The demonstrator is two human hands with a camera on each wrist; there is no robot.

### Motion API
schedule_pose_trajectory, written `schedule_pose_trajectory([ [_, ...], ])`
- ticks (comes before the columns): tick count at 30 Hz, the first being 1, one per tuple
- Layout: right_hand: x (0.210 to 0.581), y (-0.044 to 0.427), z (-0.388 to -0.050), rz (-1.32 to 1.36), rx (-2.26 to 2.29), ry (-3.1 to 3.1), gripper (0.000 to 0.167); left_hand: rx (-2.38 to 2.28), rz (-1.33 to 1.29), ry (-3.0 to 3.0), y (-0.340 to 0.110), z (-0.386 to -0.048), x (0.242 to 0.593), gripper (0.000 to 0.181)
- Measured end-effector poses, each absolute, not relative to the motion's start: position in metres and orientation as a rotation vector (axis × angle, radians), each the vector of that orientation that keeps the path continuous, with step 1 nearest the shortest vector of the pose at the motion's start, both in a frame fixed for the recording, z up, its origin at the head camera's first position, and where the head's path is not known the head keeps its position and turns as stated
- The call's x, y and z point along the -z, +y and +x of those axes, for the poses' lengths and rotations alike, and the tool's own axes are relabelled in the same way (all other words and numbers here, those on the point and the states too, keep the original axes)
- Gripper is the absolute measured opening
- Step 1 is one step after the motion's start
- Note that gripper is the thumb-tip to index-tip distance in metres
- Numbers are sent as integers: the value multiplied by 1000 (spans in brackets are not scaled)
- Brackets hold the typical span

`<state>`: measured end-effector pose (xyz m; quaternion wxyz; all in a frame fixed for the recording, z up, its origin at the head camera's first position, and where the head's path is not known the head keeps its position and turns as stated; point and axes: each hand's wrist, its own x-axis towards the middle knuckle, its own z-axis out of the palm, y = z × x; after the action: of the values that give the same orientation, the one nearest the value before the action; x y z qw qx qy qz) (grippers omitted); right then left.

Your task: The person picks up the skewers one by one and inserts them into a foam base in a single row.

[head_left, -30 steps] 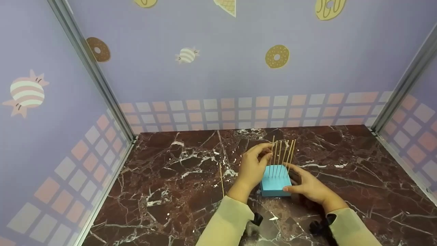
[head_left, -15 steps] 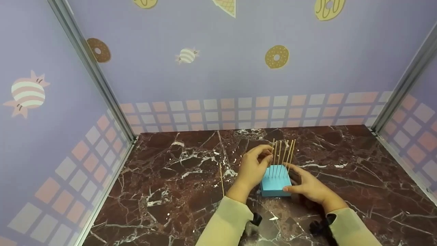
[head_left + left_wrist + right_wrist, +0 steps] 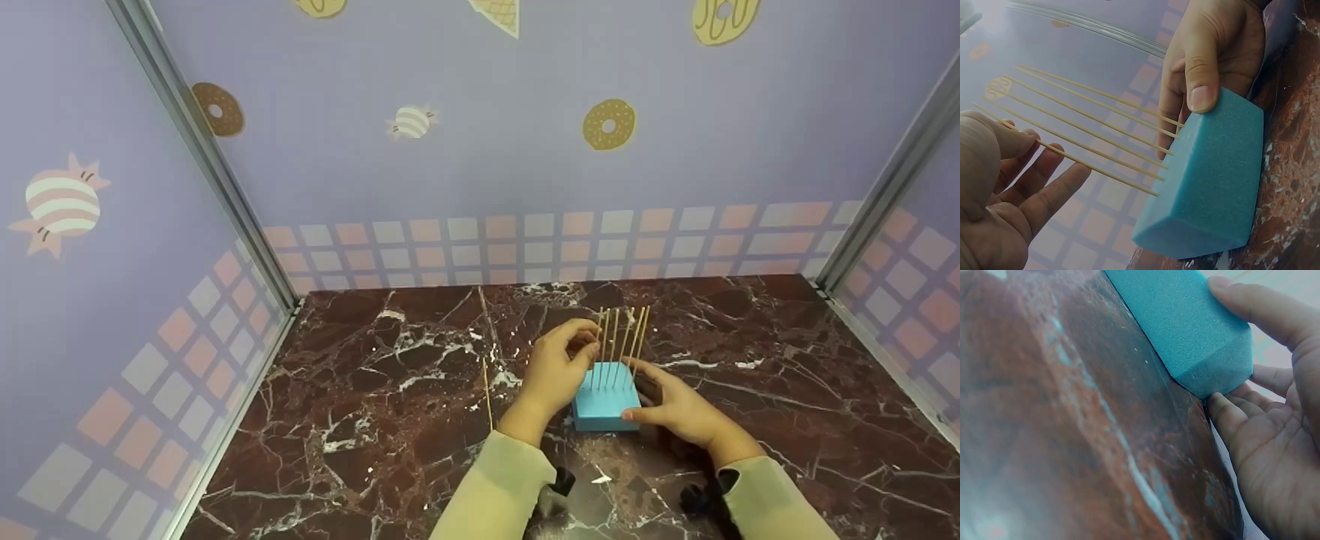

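A light-blue foam block (image 3: 606, 411) sits on the dark marbled tabletop with a row of several thin wooden skewers (image 3: 615, 341) standing in its top. My left hand (image 3: 553, 367) pinches the leftmost skewer (image 3: 1123, 181) between thumb and fingers; its lower end is in the foam, as the left wrist view shows. My right hand (image 3: 679, 409) grips the block's right side, thumb on the near face and fingers behind. In the right wrist view the block's corner (image 3: 1213, 368) lies between that thumb and the fingers. The far fingers are partly hidden by the block.
One loose skewer (image 3: 487, 394) lies on the tabletop (image 3: 397, 442) left of my left forearm, its near end hidden by the sleeve. Patterned purple panels (image 3: 480, 172) enclose the back and both sides. Black straps (image 3: 564, 481) show at the wrists.
The left hand has moved slightly down with the pinched skewer, whose tip now stands lower, level with the others. The right hand and the foam block have stayed still.
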<state>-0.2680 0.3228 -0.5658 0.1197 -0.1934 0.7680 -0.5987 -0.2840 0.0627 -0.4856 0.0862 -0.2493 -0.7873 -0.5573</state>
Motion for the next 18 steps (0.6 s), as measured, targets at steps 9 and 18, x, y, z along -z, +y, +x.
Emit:
schedule_pose_trajectory([
  [9,565,322,-268,-584,1754,2254,105,1652,-741,-2376,61,-284,487,21],
  [18,567,323,-268,-603,1766,2245,105,1627,-745,-2381,60,-284,487,22],
])
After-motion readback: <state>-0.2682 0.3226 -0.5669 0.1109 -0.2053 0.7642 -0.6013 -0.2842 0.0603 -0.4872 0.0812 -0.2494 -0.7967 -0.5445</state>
